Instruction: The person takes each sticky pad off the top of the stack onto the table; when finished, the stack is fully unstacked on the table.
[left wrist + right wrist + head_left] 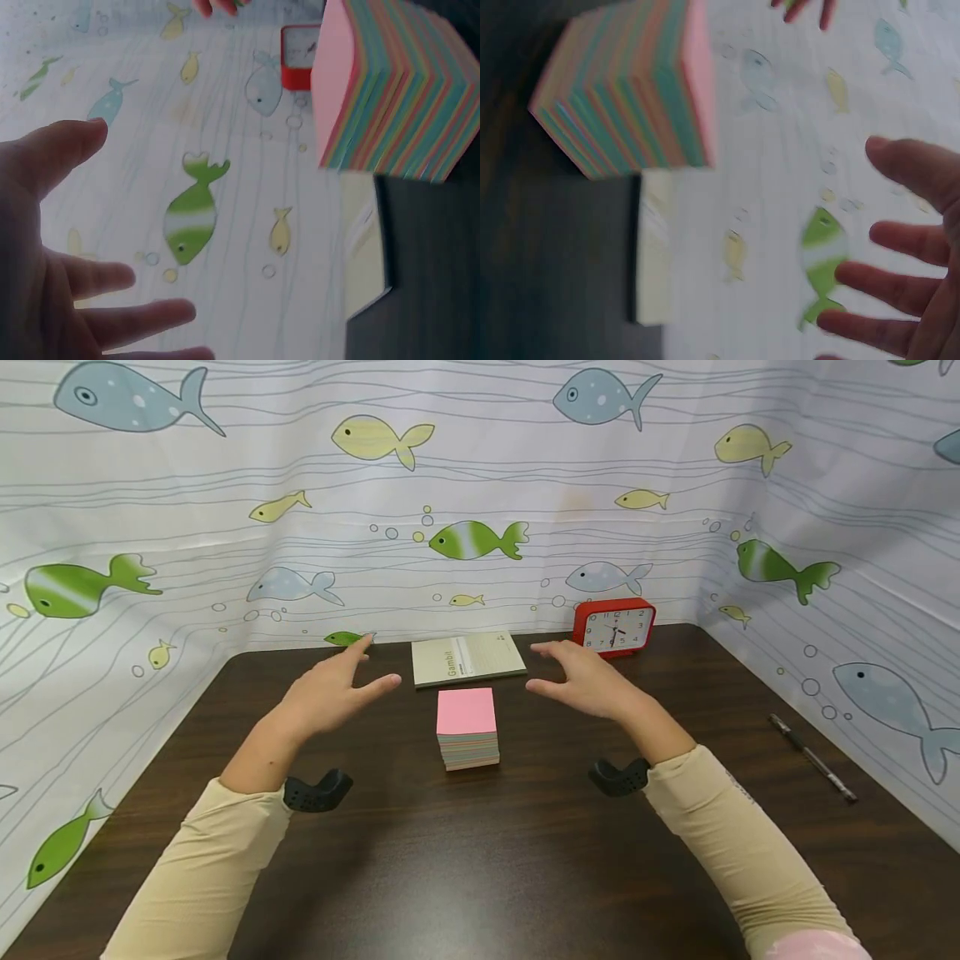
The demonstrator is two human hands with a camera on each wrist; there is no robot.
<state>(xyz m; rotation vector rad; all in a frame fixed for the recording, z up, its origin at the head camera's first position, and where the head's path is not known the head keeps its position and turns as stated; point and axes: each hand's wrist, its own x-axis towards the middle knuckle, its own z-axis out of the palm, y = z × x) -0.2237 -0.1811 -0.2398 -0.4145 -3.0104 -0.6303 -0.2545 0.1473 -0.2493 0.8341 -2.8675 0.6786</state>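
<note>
A tall stack of coloured sticky notes with a pink top sits mid-table, its striped layers large in the left wrist view and the right wrist view. To its left my left hand hovers, fingers spread and holding nothing. On the other side my right hand is raised likewise, thumb and fingers apart, touching nothing. Behind the stack lies a cream notepad marked "Gambit". Both palms face the stack from a short distance.
A red-framed clock stands at the back right of the dark wooden table. Along the right side lies a pen. A white fish-patterned curtain borders the back and both sides. Each wrist wears a black strap mount.
</note>
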